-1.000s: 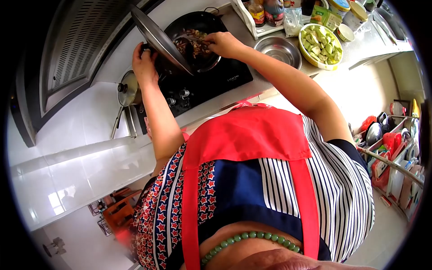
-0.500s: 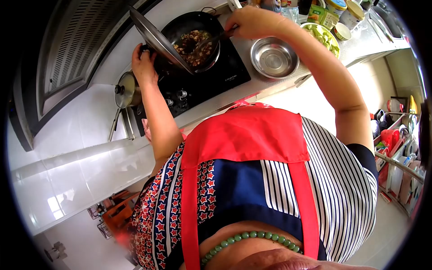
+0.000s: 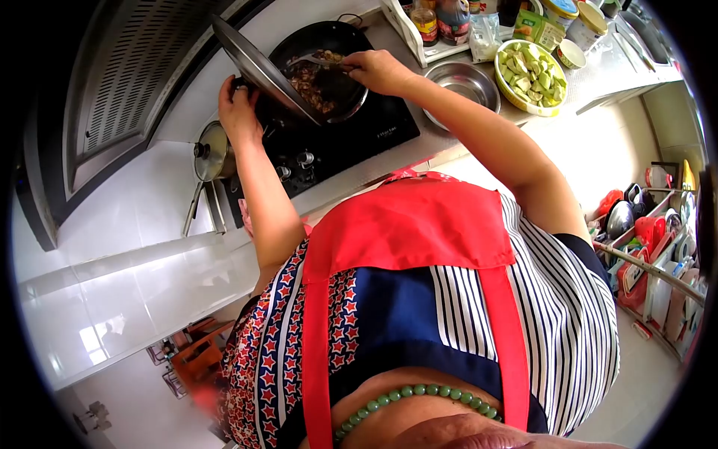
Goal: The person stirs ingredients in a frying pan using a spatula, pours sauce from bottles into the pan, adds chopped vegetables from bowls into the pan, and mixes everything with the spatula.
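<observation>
My left hand [image 3: 239, 114] grips the knob side of a large wok lid [image 3: 258, 66], which stands tilted on edge over the left of the wok. The dark wok [image 3: 348, 36] sits on the black cooktop with browned, chopped food [image 3: 310, 84] inside. My right hand [image 3: 378, 72] is closed around the handle of a spatula [image 3: 318, 63], its blade in the food near the far side. The lid hides part of the wok's left side.
Right of the cooktop [image 3: 359, 138] stands a steel bowl [image 3: 467, 81], partly behind my right forearm. Beyond it are a basket of cut green vegetables [image 3: 529, 75] and a white rack [image 3: 419, 41] with bottles. A lidded pot [image 3: 213, 153] stands at left, below the range hood [image 3: 123, 82].
My right hand has moved left and nearer, over the wok's right rim, and the spatula blade has swung to the far side of the food. My left hand still holds the lid up.
</observation>
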`<act>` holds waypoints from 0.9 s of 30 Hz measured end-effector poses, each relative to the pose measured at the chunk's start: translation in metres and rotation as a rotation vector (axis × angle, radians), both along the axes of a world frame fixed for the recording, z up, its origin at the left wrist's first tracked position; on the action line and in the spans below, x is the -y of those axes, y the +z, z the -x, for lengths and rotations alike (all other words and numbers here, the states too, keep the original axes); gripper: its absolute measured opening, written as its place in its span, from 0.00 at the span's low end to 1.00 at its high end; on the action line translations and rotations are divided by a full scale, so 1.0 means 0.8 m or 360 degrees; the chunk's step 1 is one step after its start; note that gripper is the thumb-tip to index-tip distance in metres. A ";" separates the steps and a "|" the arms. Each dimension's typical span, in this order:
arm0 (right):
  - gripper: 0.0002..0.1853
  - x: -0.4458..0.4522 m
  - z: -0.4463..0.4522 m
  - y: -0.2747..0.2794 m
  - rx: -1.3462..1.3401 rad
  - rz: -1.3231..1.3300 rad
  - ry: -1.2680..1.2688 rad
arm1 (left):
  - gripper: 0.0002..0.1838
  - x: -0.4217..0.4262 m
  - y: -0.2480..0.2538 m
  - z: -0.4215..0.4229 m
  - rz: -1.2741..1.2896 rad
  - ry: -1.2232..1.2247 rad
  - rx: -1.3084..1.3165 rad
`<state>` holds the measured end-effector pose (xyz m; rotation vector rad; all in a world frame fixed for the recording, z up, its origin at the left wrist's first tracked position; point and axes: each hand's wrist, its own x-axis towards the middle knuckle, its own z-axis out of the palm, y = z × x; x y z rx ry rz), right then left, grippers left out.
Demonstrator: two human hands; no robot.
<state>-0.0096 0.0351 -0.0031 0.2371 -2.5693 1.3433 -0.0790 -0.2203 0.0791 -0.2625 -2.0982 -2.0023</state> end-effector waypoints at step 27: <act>0.15 -0.039 -0.031 0.051 0.0090 -0.0368 0.0238 | 0.20 0.002 -0.001 0.006 -0.0025 0.0015 -0.0028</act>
